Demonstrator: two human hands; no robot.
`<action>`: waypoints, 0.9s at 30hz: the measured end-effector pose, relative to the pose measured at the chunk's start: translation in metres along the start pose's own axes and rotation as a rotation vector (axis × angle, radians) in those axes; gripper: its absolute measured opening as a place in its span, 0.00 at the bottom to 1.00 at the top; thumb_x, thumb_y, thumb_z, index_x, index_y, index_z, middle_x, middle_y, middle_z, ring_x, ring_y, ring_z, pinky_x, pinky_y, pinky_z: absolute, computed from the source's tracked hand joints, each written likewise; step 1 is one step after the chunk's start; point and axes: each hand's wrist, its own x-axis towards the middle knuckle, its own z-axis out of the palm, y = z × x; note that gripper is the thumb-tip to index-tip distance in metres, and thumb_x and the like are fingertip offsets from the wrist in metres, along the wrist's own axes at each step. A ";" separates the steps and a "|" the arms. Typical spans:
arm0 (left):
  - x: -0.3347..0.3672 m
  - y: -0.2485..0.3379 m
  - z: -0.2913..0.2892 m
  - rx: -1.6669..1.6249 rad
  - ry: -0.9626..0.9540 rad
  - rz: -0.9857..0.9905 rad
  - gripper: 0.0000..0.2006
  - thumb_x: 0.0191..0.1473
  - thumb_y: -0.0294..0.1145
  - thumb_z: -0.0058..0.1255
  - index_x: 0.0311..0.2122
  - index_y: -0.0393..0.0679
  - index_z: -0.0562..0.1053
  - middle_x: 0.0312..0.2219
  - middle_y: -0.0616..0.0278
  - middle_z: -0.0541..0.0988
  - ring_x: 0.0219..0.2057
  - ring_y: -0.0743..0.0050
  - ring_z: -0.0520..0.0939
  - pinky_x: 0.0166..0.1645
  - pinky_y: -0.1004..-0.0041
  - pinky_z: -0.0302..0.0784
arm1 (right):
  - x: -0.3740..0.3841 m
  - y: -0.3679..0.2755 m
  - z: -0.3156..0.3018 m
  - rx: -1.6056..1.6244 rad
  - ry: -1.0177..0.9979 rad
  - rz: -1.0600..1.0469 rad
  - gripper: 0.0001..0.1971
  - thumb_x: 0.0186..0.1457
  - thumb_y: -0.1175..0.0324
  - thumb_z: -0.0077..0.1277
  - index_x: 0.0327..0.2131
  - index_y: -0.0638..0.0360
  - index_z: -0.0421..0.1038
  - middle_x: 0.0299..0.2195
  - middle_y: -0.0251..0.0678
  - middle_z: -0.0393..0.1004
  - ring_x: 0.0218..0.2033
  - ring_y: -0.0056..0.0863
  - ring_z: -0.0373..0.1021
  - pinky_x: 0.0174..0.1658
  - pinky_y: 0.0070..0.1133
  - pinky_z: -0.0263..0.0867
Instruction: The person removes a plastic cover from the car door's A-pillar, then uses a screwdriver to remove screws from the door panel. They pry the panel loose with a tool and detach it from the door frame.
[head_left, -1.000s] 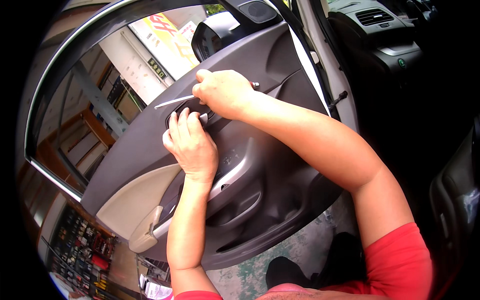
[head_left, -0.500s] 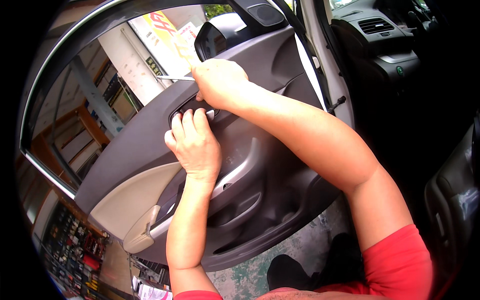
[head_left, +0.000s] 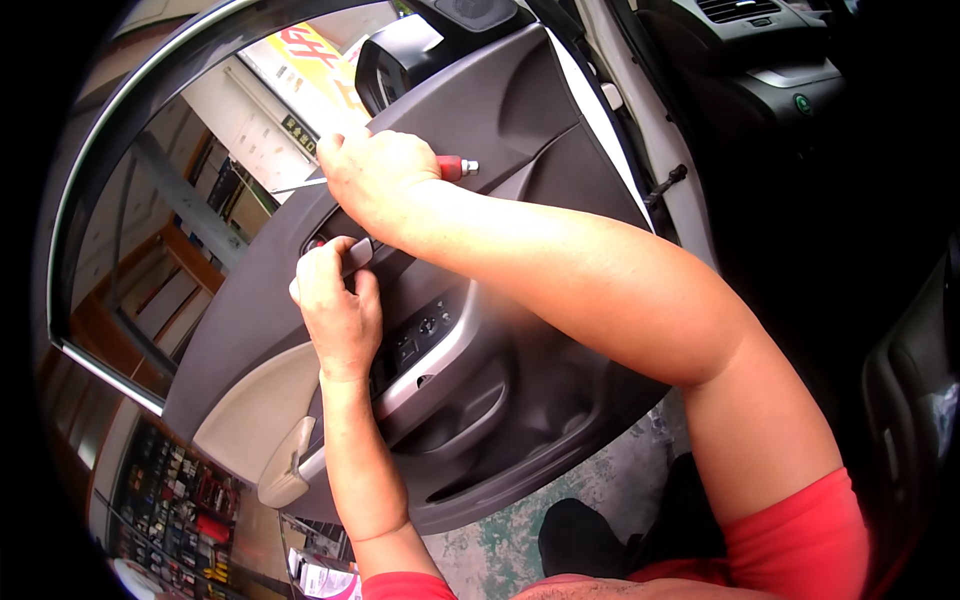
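Note:
My right hand (head_left: pixel 380 180) is closed round a screwdriver (head_left: pixel 452 167) with a red handle, its end sticking out to the right of the fist. The thin metal shaft points left, past the door's upper edge. Just below, my left hand (head_left: pixel 338 305) has thumb and fingers on the grey inside door handle (head_left: pixel 357 257), a lever in a dark recess of the door panel. The dark grey car door panel (head_left: pixel 480 120) stands open in front of me. Its window switches (head_left: pixel 430 325) lie to the right of my left wrist.
A side mirror (head_left: pixel 390 75) sits beyond the window frame. To the right are the door hinge side with its check strap (head_left: pixel 668 183) and the dashboard (head_left: pixel 760 40). A tool rack (head_left: pixel 180 490) is at lower left. Below shows the worn floor (head_left: pixel 510 545).
Both hands have shifted left in the picture, along with the door. The door handle lever now shows swung out between my left thumb and fingers. The screwdriver's red handle has come into sight.

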 end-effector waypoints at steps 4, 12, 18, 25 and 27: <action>0.000 0.014 0.003 0.147 0.043 0.067 0.17 0.46 0.20 0.51 0.45 0.40 0.72 0.38 0.55 0.77 0.43 0.55 0.75 0.50 0.61 0.67 | 0.007 -0.002 0.003 -0.006 0.022 0.059 0.17 0.55 0.68 0.50 0.48 0.61 0.64 0.40 0.48 0.75 0.34 0.39 0.79 0.32 0.29 0.75; -0.006 0.026 0.016 0.401 0.042 -0.025 0.17 0.50 0.22 0.46 0.48 0.39 0.71 0.44 0.57 0.77 0.41 0.56 0.77 0.44 0.64 0.73 | 0.005 -0.003 -0.003 -0.061 -0.006 -0.043 0.35 0.36 0.60 0.71 0.46 0.61 0.62 0.39 0.47 0.72 0.37 0.43 0.77 0.35 0.30 0.76; -0.002 0.021 0.010 0.095 -0.089 -0.138 0.21 0.48 0.20 0.45 0.50 0.37 0.65 0.47 0.43 0.72 0.33 0.39 0.80 0.37 0.54 0.77 | 0.017 -0.006 -0.013 -0.116 -0.148 0.024 0.39 0.34 0.56 0.72 0.48 0.60 0.62 0.45 0.47 0.64 0.38 0.43 0.77 0.35 0.30 0.76; 0.005 0.025 0.007 0.079 -0.209 -0.222 0.18 0.47 0.20 0.46 0.46 0.37 0.63 0.45 0.42 0.71 0.33 0.35 0.79 0.39 0.49 0.76 | 0.029 -0.013 -0.009 -0.166 -0.273 0.151 0.42 0.39 0.55 0.70 0.55 0.58 0.60 0.51 0.47 0.63 0.44 0.44 0.75 0.39 0.33 0.75; 0.007 0.023 0.005 0.076 -0.236 -0.221 0.17 0.47 0.20 0.46 0.44 0.37 0.63 0.41 0.42 0.73 0.33 0.36 0.79 0.39 0.48 0.76 | 0.030 -0.016 -0.011 -0.192 -0.313 0.159 0.42 0.39 0.55 0.70 0.56 0.57 0.59 0.52 0.48 0.62 0.45 0.44 0.75 0.40 0.33 0.75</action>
